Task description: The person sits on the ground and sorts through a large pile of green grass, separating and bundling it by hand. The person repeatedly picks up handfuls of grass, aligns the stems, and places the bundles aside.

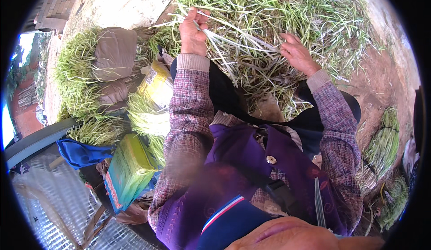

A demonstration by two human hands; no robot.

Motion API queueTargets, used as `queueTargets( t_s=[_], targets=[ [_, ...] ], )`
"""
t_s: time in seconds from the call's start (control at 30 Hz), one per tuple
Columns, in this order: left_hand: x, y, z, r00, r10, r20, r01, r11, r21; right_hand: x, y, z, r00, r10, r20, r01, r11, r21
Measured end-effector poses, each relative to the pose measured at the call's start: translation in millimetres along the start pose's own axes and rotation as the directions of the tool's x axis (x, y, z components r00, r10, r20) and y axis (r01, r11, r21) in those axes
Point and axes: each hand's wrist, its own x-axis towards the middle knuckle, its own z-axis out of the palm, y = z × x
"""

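Observation:
My left hand [194,27] is closed around a few long, pale green-white plant stalks [232,38], raised over the ground at the upper middle. The stalks stretch rightward and down from it. At their far ends is my right hand [294,51], fingers bent; whether it pinches them I cannot tell. Beneath and beyond both hands lies a wide loose heap of green leafy stalks [336,24], mixed with dry, brownish strands.
Bundled green stalks [77,68] lie at left beside a brown wrapped bundle [116,53]. Nearer are a yellow bag [156,85], a green-and-blue package [129,172] and blue cloth [84,154]. A tied bundle of stalks [382,145] rests on bare earth at right.

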Motion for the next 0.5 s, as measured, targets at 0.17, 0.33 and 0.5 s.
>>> queueTargets(
  t_s=[0.17,0.33,0.5],
  targets=[
    [12.9,19.5,-29.5,0.998,0.039,-0.039,-0.042,0.996,-0.079,-39.7,95.3,-11.8,0.895,0.394,0.208,-0.307,0.884,-0.352],
    [16.1,34.5,-45.4,0.995,0.075,0.061,-0.053,0.949,-0.311,-74.4,143.9,-12.2,0.631,0.768,0.113,-0.585,0.566,-0.58],
    [0.9,9.3,-24.6,0.925,-0.009,0.38,0.127,0.95,-0.286,-29.0,87.5,-4.3,0.873,0.478,-0.095,-0.481,0.876,-0.021]
  ],
)
